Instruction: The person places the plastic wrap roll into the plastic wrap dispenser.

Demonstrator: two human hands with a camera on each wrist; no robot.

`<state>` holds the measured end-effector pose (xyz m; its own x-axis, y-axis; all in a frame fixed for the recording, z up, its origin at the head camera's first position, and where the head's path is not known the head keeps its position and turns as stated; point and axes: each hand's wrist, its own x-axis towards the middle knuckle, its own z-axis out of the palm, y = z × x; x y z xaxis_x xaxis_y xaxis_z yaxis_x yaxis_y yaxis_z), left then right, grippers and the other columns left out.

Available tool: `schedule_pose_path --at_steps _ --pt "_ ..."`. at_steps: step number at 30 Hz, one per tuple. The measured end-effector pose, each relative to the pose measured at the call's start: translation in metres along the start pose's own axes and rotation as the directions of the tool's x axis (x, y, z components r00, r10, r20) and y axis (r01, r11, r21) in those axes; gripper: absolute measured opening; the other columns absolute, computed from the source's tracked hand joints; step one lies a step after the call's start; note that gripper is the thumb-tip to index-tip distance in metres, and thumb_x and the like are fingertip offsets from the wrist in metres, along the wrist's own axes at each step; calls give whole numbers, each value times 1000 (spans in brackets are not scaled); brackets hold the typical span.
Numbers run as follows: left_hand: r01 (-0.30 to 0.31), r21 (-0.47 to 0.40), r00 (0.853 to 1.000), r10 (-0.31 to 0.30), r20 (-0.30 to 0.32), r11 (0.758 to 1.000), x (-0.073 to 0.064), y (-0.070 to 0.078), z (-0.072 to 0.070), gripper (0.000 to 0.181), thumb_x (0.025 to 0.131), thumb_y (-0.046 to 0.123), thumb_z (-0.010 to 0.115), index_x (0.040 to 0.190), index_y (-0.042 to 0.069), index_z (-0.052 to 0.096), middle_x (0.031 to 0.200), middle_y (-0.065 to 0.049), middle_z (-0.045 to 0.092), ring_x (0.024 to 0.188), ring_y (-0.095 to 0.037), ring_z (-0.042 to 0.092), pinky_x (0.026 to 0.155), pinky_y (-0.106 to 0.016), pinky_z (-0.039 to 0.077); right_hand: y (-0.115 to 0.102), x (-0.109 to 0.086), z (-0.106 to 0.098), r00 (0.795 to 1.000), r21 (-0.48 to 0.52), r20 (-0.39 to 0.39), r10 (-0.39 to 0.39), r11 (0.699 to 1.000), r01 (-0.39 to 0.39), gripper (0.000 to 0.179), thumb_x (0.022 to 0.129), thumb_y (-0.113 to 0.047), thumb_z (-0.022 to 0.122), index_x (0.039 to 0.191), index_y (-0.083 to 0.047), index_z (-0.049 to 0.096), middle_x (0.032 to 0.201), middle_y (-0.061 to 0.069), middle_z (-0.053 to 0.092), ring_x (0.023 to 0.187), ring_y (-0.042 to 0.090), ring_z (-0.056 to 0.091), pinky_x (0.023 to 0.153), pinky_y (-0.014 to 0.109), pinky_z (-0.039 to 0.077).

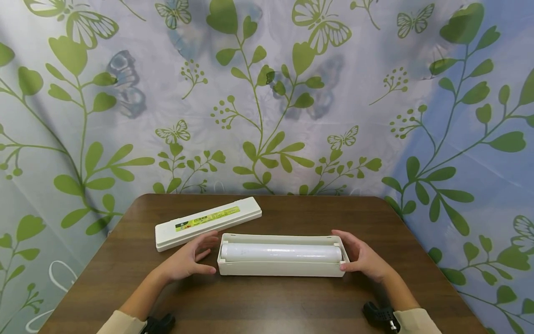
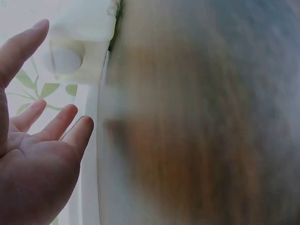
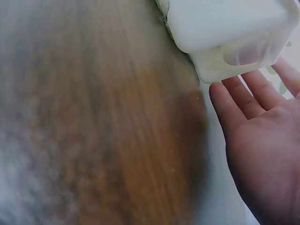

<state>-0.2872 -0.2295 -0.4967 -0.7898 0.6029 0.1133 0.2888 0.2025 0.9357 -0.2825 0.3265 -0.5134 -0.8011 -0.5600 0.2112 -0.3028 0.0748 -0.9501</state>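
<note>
A long white plastic box [image 1: 279,269] sits on the table with its top off and a roll of cling film [image 1: 281,253] lying inside. My left hand [image 1: 185,260] is just off the box's left end, fingers spread and thumb apart from the box; the left wrist view shows its palm and loose fingers. At the other end, my right hand [image 1: 367,260] has its thumb at the front corner and its extended fingers along the end wall. Those fingertips [image 3: 216,90] meet the box's end in the right wrist view. The white lid [image 1: 248,209] with a yellow-green label lies behind the left hand.
The brown wooden table [image 1: 267,301] ends at a back edge in front of a curtain [image 1: 283,139] printed with green leaves and butterflies. The lid lies at a slant, close behind the box's left part. Black straps [image 1: 380,314] show on the wrists.
</note>
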Motion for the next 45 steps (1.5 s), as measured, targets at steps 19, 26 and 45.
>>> schedule_pose_path --at_steps 19,26,45 --pt "-10 118 985 31 -173 993 -37 -5 -44 86 85 9 83 154 -3 32 157 -31 37 144 -9 44 110 -9 37 2 -2 6 997 -58 -35 72 996 -74 99 80 1 82 157 8 19 150 26 43 124 6 56 98 25 52" --pt "-32 193 966 79 -245 981 -47 -13 -63 83 84 12 84 151 -4 37 154 -31 39 138 5 44 108 -6 36 2 -3 5 998 -56 -29 64 996 -66 98 81 1 81 156 10 19 149 22 45 123 6 56 95 27 54" --pt "51 505 913 165 -374 862 -65 -21 -106 78 75 20 93 139 1 54 140 -16 51 128 -15 44 110 -18 39 -2 -2 5 997 -59 -20 68 996 -69 94 81 1 80 154 10 21 147 26 47 120 9 58 94 29 56"
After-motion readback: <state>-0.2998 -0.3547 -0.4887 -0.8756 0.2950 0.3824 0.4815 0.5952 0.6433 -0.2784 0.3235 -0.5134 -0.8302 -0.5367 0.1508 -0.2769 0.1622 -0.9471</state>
